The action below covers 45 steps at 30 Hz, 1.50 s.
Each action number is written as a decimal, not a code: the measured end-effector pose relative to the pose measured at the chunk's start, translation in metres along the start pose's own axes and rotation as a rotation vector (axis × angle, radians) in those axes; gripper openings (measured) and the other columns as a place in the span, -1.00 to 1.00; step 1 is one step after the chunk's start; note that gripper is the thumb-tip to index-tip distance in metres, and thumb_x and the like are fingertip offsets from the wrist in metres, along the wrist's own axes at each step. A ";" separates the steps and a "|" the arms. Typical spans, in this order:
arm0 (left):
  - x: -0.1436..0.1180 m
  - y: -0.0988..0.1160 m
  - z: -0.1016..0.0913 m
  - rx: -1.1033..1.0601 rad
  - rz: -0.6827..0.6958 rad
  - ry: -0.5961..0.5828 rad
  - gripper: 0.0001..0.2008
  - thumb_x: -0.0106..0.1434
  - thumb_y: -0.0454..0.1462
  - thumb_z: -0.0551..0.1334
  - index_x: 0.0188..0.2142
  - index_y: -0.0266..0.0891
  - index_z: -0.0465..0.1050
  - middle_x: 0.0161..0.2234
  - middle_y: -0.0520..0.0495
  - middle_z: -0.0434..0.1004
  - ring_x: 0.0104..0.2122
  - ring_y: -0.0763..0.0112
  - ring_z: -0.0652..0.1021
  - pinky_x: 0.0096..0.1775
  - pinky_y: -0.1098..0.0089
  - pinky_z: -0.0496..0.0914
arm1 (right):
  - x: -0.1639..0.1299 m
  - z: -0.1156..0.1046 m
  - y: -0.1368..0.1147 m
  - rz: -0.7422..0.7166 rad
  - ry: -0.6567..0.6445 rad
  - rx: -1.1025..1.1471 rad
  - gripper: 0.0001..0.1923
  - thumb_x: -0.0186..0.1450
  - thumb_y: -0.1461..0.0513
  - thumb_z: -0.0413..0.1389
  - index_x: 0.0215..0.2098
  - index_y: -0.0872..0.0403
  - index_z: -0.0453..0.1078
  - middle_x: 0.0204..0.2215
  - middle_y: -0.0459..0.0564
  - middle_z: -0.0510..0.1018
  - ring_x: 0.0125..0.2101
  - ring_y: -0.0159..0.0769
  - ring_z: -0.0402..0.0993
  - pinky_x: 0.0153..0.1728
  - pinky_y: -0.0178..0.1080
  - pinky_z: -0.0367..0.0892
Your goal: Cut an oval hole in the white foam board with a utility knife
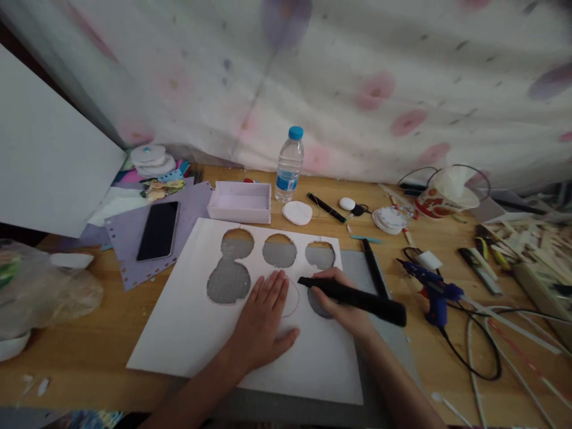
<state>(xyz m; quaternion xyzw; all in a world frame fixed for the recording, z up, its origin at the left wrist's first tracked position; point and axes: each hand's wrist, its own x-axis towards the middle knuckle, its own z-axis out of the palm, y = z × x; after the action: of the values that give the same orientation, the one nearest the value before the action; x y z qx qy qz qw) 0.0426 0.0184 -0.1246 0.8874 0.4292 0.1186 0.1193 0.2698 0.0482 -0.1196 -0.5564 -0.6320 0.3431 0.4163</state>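
Observation:
A white board [179, 333] lies over a grey cutting mat [399, 350], with several rough round holes cut through it. My left hand [263, 325] rests flat on the board, fingers stretched out, partly covering a thin drawn circle [298, 297]. In my right hand [337, 298] is a thick black pen-shaped tool [361, 298]; its exact kind is unclear. The tool's tip points left, at the upper right edge of the drawn circle. Whether it touches the board I cannot tell. My right hand partly hides one of the holes.
Behind the board stand a white box [240, 208] and a water bottle [289, 167]. A phone [158, 231] lies on purple paper [127, 262] at left. To the right are a slim black stick [374, 268], a blue glue gun [431, 289], loose cables [496, 357] and a paper cup [440, 199].

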 end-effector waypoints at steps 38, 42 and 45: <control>0.003 -0.002 0.012 0.058 -0.014 -0.045 -0.13 0.31 0.05 0.09 0.38 -0.47 -0.18 0.40 -0.35 -0.17 0.39 0.04 -0.13 0.33 0.01 -0.18 | -0.004 0.016 0.006 -0.351 -0.090 -0.238 -0.76 0.21 0.30 0.12 -0.19 -0.13 0.33 -0.41 -0.07 0.55 -0.41 -0.14 0.56 -0.39 -0.14 0.45; 0.004 -0.002 0.012 0.067 -0.013 -0.047 -0.13 0.31 0.05 0.09 0.38 -0.49 -0.17 0.40 -0.35 -0.19 0.39 0.03 -0.13 0.33 0.03 -0.21 | -0.005 0.016 0.005 -0.351 -0.093 -0.243 -0.74 0.21 0.31 0.12 -0.17 -0.14 0.31 -0.40 -0.06 0.55 -0.38 -0.13 0.57 -0.37 -0.14 0.45; 0.004 -0.001 0.012 0.074 -0.012 -0.047 -0.13 0.31 0.05 0.09 0.38 -0.49 -0.16 0.40 -0.35 -0.19 0.39 0.03 -0.13 0.33 0.04 -0.23 | -0.005 0.016 0.007 -0.356 -0.093 -0.248 -0.74 0.21 0.32 0.11 -0.16 -0.13 0.29 -0.39 -0.06 0.55 -0.37 -0.11 0.57 -0.37 -0.13 0.45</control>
<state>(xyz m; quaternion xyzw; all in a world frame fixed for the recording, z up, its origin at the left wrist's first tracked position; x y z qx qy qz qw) 0.0478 0.0213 -0.1355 0.8912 0.4357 0.0812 0.0969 0.2580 0.0444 -0.1335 -0.4666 -0.7761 0.2090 0.3692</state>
